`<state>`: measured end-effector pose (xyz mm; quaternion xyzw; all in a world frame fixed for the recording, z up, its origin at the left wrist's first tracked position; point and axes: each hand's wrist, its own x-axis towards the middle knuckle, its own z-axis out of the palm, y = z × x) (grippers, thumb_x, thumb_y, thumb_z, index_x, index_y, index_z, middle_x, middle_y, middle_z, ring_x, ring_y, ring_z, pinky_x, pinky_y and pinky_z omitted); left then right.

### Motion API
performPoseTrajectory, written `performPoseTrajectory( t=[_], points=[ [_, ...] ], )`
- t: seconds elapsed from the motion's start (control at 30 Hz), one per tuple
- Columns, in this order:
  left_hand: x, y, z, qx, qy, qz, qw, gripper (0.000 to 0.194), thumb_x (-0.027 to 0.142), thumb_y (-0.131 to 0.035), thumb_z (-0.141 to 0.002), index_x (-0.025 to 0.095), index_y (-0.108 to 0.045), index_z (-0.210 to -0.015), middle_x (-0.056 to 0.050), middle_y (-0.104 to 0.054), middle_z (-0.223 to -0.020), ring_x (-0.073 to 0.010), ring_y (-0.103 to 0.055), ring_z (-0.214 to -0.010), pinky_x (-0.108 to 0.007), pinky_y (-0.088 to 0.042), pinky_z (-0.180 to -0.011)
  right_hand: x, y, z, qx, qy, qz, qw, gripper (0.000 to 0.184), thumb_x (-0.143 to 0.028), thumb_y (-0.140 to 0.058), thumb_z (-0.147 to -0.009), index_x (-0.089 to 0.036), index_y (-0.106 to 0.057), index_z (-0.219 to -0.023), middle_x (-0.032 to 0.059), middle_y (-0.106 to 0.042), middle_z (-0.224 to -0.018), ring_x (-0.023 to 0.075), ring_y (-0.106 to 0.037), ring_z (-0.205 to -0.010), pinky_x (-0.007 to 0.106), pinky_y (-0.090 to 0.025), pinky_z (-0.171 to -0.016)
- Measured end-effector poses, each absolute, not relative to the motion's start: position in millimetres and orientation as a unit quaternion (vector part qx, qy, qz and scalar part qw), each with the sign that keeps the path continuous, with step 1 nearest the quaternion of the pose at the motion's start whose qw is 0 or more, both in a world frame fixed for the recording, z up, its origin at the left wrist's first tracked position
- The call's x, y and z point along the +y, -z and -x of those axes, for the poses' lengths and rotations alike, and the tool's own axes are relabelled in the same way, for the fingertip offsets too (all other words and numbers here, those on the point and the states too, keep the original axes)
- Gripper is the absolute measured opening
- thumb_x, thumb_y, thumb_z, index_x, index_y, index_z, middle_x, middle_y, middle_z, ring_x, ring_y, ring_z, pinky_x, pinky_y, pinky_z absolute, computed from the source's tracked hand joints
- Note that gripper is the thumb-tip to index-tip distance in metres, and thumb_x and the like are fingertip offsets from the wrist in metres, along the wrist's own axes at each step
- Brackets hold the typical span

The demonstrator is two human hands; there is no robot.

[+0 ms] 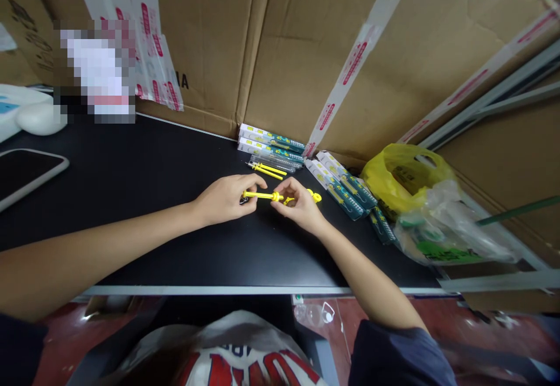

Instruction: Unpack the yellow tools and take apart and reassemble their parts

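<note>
A thin yellow plastic rod (261, 195) lies level between my hands, above the black tabletop. My left hand (227, 199) grips its left end between thumb and fingers, where a small dark metal piece shows. At the other end, near a collar on the rod, my right hand (301, 205) pinches it with thumb and forefinger. Small yellow ring-like parts (315, 196) lie behind my right hand, partly hidden by it. Just beyond my hands rest more yellow rods (269, 170) and clear plastic tubes (280, 162).
White-and-green narrow boxes (271, 141) lie at the back against the cardboard, and more boxes (341, 188) lie to the right. A yellow plastic bag (394, 170) and a clear bag (459, 228) sit at the right end. A phone-like device (30, 173) is far left.
</note>
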<state>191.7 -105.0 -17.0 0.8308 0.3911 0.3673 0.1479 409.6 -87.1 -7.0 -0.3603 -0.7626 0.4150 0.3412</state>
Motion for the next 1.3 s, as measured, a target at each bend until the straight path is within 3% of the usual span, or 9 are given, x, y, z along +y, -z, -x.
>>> performPoseTrajectory(
  t=[0.17,0.3,0.53,0.67,0.93,1.1,1.3],
  points=[
    [-101,13,-194,0.383,-0.47,-0.71,0.356,0.022,0.03,-0.061,-0.078,0.017,-0.056,-0.095,0.0,-0.064,-0.08,-0.0117,-0.062,-0.067,-0.023,-0.051,-0.064,-82,7,-414,-0.754,-0.417,0.36,0.359,0.03,-0.034,-0.072,-0.074,-0.02,-0.049,-0.088,-0.0006,-0.056,-0.08,0.0098,-0.051,-0.063,0.021,-0.044,-0.049],
    [-98,15,-197,0.378,-0.488,-0.644,0.452,0.027,0.036,-0.067,-0.075,0.015,-0.059,-0.09,0.0,-0.061,-0.069,-0.0108,-0.059,-0.059,-0.021,-0.049,-0.053,-81,9,-414,-0.753,-0.423,0.362,0.352,0.032,-0.035,-0.072,-0.073,-0.02,-0.048,-0.086,-0.0011,-0.056,-0.078,0.0098,-0.052,-0.062,0.021,-0.043,-0.048],
    [-94,15,-198,0.389,-0.557,-0.554,0.48,0.03,0.038,-0.068,-0.077,0.013,-0.058,-0.09,-0.005,-0.065,-0.087,-0.0137,-0.067,-0.071,-0.02,-0.053,-0.055,-77,6,-419,-0.785,-0.348,0.391,0.331,0.026,-0.035,-0.071,-0.074,-0.019,-0.052,-0.083,0.0003,-0.058,-0.08,0.011,-0.055,-0.065,0.024,-0.044,-0.056],
    [-91,13,-197,0.409,-0.576,-0.51,0.491,0.027,0.037,-0.064,-0.081,0.014,-0.054,-0.091,-0.004,-0.066,-0.086,-0.0139,-0.069,-0.067,-0.02,-0.054,-0.053,-70,3,-426,-0.797,-0.318,0.387,0.337,0.026,-0.034,-0.069,-0.076,-0.02,-0.05,-0.085,0.0001,-0.057,-0.081,0.0115,-0.055,-0.066,0.025,-0.043,-0.056],
    [-91,19,-198,0.428,-0.416,-0.535,0.598,0.036,0.035,-0.065,-0.081,0.014,-0.056,-0.109,0.0,-0.065,-0.068,-0.0115,-0.063,-0.05,-0.02,-0.052,-0.045,-69,1,-430,-0.882,-0.162,0.366,0.247,0.008,-0.025,-0.061,-0.083,-0.021,-0.054,-0.083,0.0014,-0.058,-0.079,0.0157,-0.052,-0.074,0.028,-0.04,-0.067],
    [-94,21,-199,0.423,-0.379,-0.548,0.614,0.037,0.037,-0.067,-0.079,0.016,-0.054,-0.106,-0.001,-0.067,-0.072,-0.0126,-0.065,-0.052,-0.022,-0.054,-0.047,-69,5,-427,-0.919,-0.059,0.362,0.143,0.009,-0.02,-0.062,-0.08,-0.02,-0.053,-0.078,0.0019,-0.062,-0.079,0.0179,-0.05,-0.079,0.028,-0.035,-0.07],
    [-95,21,-200,0.419,-0.366,-0.55,0.623,0.036,0.037,-0.068,-0.079,0.016,-0.052,-0.105,-0.001,-0.067,-0.074,-0.0125,-0.066,-0.051,-0.021,-0.054,-0.046,-68,8,-429,-0.926,0.008,0.361,0.106,0.01,-0.022,-0.063,-0.082,-0.019,-0.054,-0.079,0.0027,-0.064,-0.081,0.0182,-0.049,-0.082,0.027,-0.03,-0.067]
  ],
)
